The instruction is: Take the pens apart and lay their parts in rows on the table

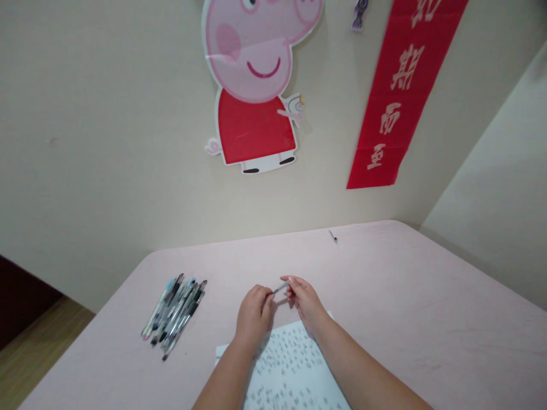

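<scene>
Together, the forearms angled inward; the left hand and right hand, fingers curled closed, pinched opposite ends of a slim pen beyond the written sheet.

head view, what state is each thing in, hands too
Slim grey pen, held toward both ends
Bare left hand, closed on one end
Bare right hand, closed on the other end
Black-and-clear plastic pens, lying bunched together
White paper with dark handwriting, flat, partly hidden
Small thin dark-tipped item, lying alone
Pink pig cutout in red, fixed upright
Long red banner with pale characters, hanging
</scene>
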`<state>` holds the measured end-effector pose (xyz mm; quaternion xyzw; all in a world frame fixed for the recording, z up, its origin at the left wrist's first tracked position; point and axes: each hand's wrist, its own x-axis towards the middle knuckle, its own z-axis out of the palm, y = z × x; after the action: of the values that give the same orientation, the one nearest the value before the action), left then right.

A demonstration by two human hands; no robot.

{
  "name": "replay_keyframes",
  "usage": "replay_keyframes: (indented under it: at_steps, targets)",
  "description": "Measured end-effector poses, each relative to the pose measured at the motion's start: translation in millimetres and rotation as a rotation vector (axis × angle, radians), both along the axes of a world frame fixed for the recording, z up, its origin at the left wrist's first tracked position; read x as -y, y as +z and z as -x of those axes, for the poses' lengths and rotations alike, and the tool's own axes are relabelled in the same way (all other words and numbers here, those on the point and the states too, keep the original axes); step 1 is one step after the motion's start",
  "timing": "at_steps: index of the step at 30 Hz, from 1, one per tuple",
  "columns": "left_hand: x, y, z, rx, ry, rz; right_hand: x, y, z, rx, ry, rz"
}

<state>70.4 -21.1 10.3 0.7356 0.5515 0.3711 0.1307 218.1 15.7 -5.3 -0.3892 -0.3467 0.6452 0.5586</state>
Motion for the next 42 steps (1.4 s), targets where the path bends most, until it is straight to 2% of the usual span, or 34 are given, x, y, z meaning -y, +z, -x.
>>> replay_keyframes:
  at_steps: [4, 9, 18, 26, 35, 42]
  targets:
    - [0.0, -2.0, 0.0, 0.003, 0.003, 0.021, -1.3, -1.5, 0.3, -0.001, -0.008, 0.004]
    - [-1.5, -7.8, 1.7, 0.020, 0.066, 0.010, -2.4, -2.8, 0.1, -0.023, -0.010, 0.013]
    - [-0.1, 3.8, -0.1, 0.018, -0.004, 0.019, -3.1, -4.2, -1.0, -0.025, -0.013, 0.005]
    - [-0.7, -5.1, 1.8, 0.011, 0.054, -0.002, -1.1, -0.9, -1.7, -0.030, -0.019, 0.007]
    - [-0.5, -2.4, 1.2, -0.014, -0.006, 0.007, -2.7, -3.0, -0.8, -0.018, -0.047, 0.004]
    - [-0.5, -4.8, 0.0, -0.036, -0.008, 0.049, -4.5, -5.7, -2.8, -0.011, -0.017, -0.019]
